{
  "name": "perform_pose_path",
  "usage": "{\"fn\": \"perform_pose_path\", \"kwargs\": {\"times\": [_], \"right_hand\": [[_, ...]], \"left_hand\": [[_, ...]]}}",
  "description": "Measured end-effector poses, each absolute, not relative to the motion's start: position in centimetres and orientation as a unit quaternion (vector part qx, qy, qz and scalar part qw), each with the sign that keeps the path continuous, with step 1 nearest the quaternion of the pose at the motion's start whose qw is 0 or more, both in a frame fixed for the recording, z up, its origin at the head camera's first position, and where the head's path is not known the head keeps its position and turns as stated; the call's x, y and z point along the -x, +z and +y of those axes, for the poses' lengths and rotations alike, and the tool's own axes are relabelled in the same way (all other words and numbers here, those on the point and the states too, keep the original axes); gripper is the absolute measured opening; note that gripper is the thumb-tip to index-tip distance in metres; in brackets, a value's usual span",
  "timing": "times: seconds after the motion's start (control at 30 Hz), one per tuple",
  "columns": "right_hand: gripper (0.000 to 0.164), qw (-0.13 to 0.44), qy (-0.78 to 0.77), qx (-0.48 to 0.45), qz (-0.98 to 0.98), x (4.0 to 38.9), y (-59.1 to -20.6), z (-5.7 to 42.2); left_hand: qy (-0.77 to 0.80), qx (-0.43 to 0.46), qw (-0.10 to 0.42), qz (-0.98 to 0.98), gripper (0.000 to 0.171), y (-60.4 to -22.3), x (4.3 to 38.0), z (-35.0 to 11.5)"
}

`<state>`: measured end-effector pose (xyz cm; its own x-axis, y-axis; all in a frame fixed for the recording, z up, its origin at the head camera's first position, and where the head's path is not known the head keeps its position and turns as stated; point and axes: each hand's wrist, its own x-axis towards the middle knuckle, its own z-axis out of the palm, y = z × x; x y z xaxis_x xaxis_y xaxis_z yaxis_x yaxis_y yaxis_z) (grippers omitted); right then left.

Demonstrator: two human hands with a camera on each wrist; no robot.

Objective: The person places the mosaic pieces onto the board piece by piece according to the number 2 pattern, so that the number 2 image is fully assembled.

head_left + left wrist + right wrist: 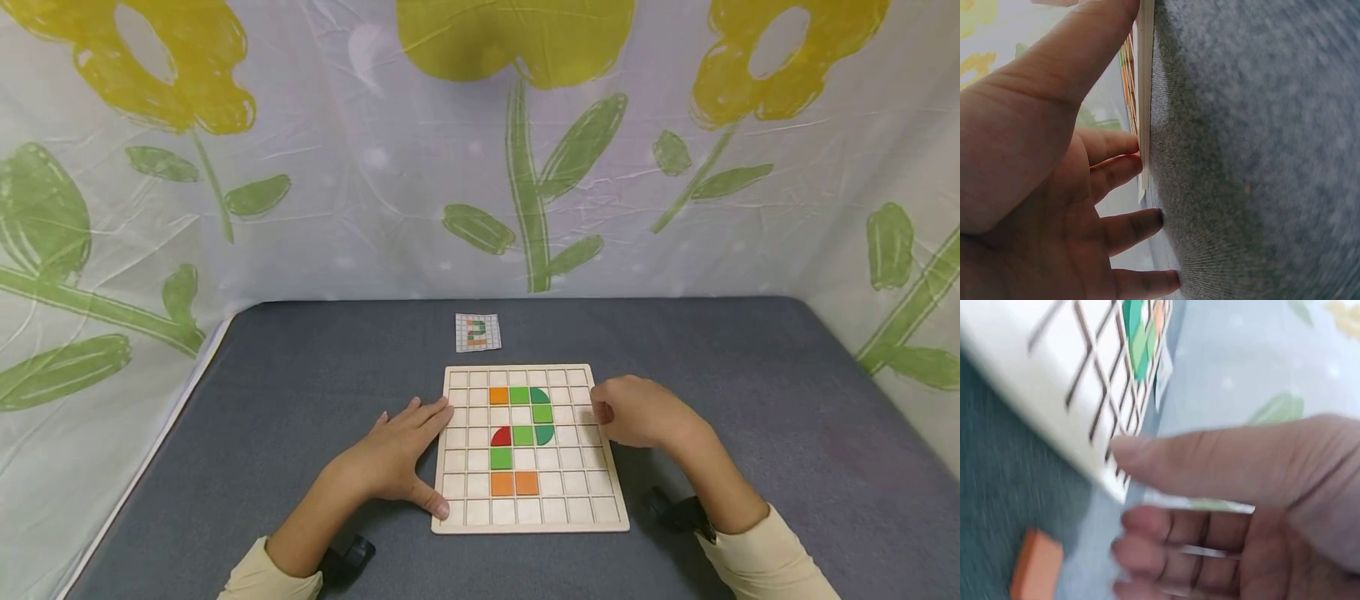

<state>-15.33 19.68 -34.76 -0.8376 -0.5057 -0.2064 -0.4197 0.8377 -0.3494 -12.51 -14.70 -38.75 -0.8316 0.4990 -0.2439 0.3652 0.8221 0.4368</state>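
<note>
A pale wooden grid board (577,508) lies on the grey table. On it, orange, green and red tiles form a figure like a 2, with squares such as the light green tile (522,436) and quarter rounds such as the red tile (501,436). My left hand (390,458) spreads along the board's left edge, its thumb touching near the front corner. At the right edge is my right hand (645,411), fingers curled, thumb against the board's edge in the right wrist view. No tile shows in its grasp. Below it there appears an orange block (1038,565).
Behind the board lies a small printed card (461,337) with a similar coloured pattern. A flowered white cloth (360,233) hangs behind and beside the table. Dark wrist devices sit under both forearms, such as the left wrist device (348,560).
</note>
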Motion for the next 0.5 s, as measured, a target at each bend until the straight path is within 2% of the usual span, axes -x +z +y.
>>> {"fn": "perform_pose_path", "kwargs": {"times": [0.2, 0.5], "right_hand": [[0.019, 0.188, -0.102, 0.168, 0.962, 15.9, -34.6, 21.6], [0.029, 0.194, -0.124, 0.177, 0.957, 16.3, -35.7, 21.8]], "left_hand": [[0.190, -0.227, 0.179, 0.938, 0.129, -38.5, 12.5, -14.7], [0.190, -0.224, 0.184, 0.938, 0.129, -38.4, 12.4, -14.6]]}}
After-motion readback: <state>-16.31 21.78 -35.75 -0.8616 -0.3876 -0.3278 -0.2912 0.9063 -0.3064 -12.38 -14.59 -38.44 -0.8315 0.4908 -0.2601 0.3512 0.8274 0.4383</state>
